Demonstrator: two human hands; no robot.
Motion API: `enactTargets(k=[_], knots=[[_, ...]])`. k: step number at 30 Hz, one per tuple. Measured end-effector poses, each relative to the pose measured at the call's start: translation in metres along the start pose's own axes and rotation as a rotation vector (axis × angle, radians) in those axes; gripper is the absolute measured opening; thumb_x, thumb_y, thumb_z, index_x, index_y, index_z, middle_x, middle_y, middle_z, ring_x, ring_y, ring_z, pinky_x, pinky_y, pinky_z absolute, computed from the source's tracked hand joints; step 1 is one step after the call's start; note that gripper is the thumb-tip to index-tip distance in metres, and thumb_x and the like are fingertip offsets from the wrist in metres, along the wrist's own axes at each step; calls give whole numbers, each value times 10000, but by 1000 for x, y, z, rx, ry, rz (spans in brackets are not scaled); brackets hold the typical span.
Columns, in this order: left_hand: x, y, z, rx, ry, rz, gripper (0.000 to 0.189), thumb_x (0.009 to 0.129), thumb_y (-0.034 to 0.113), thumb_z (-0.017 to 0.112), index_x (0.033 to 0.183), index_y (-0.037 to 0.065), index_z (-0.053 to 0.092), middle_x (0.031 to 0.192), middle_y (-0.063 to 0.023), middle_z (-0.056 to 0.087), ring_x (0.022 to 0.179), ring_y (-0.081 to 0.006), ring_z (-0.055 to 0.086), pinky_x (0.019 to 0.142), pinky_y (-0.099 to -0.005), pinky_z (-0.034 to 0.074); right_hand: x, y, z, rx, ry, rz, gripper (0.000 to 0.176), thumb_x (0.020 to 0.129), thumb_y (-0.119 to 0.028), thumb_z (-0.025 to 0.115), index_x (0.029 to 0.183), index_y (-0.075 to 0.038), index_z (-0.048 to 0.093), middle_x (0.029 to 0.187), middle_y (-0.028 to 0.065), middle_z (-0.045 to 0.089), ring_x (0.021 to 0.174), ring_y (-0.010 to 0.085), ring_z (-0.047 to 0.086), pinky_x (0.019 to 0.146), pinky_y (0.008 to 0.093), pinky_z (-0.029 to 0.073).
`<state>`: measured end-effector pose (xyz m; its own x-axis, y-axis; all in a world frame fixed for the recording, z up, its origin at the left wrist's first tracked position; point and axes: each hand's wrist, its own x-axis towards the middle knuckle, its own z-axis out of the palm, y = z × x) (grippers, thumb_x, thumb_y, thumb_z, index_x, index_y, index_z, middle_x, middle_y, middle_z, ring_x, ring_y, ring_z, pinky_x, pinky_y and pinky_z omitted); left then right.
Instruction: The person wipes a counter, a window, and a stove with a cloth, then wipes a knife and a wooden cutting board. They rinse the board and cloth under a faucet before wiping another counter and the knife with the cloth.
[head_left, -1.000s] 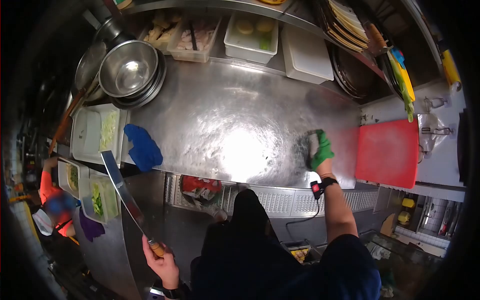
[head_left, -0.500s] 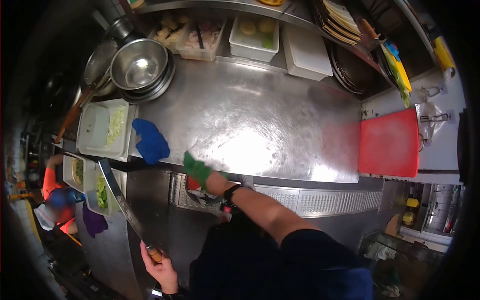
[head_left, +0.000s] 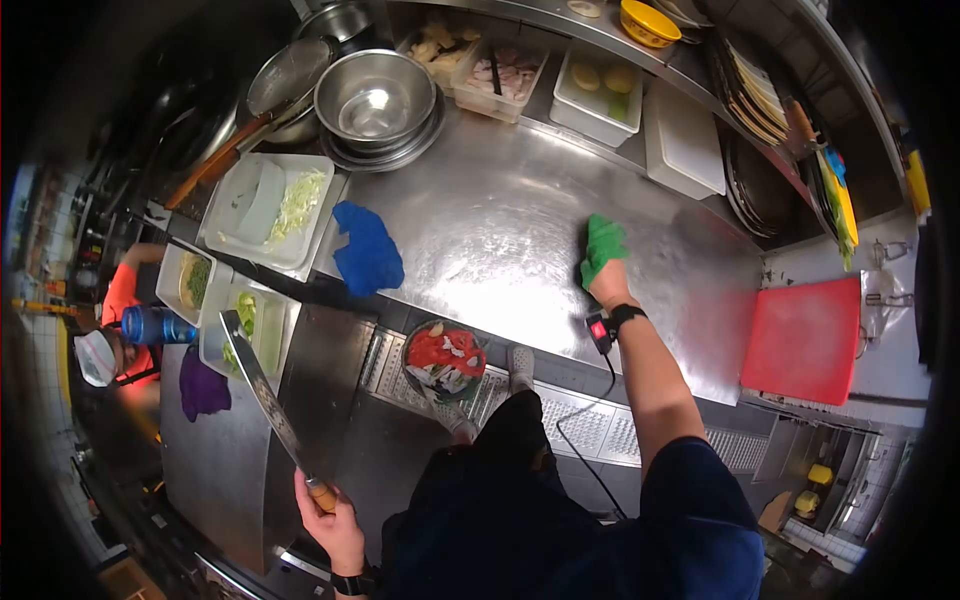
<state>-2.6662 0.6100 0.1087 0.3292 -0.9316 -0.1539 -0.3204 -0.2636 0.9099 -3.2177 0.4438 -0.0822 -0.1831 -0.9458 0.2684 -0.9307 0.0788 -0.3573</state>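
My left hand is closed around the wooden handle of a long knife, whose blade points up and away to the left, its tip over a container of green leaves. Against the steel counter, my right hand presses a green cloth; the cloth hides most of its fingers. A blue cloth lies crumpled at the counter's left front edge.
Left stand a tub of shredded vegetable and steel bowls. A red board is at right. Below the counter edge sits a bin with red and white scraps. Another person is at far left.
My right hand has moved the green cloth rightward and farther back over the counter. The view has shifted, uncovering the scraps bin. My left hand still holds the knife.
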Motion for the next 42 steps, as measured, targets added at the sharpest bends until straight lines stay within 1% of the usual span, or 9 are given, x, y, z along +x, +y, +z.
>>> enactTargets(k=[5,8,12,19,24,26,33,39,42], knots=[[-10,-1,2,24,18,-27,674,865,-115,558,1507,13,400,1166,-60,588,942,-112,565,814,-212,470,-32,-65,113,-168,-372,-10,241,871,-274,558,922,-120,736,768,132,721,791,309,696,845,427,517],[-9,5,3,47,42,-19,655,876,-112,531,1504,15,399,1100,-42,565,914,-114,543,795,-213,465,-33,-197,77,474,-502,131,323,895,-128,575,1195,-17,621,1117,214,674,973,353,668,931,471,509],[13,-2,0,70,-43,81,641,877,-100,537,1496,1,403,1149,-55,574,958,-118,550,871,-236,466,-50,-218,92,47,-571,-594,418,825,-156,646,1227,-41,642,1413,202,550,1417,354,393,1120,466,380],[38,30,43,-6,-247,79,707,840,-147,521,1518,7,392,1161,-34,571,939,-99,551,837,-218,482,-152,-93,22,-84,-333,-199,754,763,-87,658,1487,-118,448,1580,129,392,1441,352,370,1202,462,325],[66,33,80,-317,-589,-161,754,832,-145,507,1534,65,330,967,-87,594,659,-114,556,562,-258,473,-289,56,-69,-102,-141,163,402,927,-96,545,1321,-88,625,1370,197,596,1265,353,561,1085,456,442],[75,36,106,-560,-703,-279,745,816,-123,472,1519,68,319,888,-112,563,589,-153,530,506,-274,445,-318,132,-105,189,-242,1554,310,1014,-190,514,1209,-24,689,1197,216,683,1061,377,673,954,431,518],[97,39,185,-676,-868,-332,712,825,-77,505,1504,81,363,871,-100,577,578,-155,518,502,-282,443,-411,182,-206,334,446,1305,322,960,-65,521,1253,13,629,1082,128,717,978,250,689,851,380,544],[126,17,249,467,-652,763,686,827,18,620,1491,89,458,1108,-216,676,876,-369,690,767,-442,557,-266,95,-202,1445,622,1149,432,939,-23,492,1368,-23,543,1248,128,652,1086,232,650,942,391,535],[140,22,286,640,-631,716,693,781,16,628,1456,106,504,1052,-243,657,914,-422,661,803,-495,539,-219,85,-174,1484,404,1058,447,940,-28,498,1385,-21,536,1282,121,638,1149,230,621,988,379,513]])
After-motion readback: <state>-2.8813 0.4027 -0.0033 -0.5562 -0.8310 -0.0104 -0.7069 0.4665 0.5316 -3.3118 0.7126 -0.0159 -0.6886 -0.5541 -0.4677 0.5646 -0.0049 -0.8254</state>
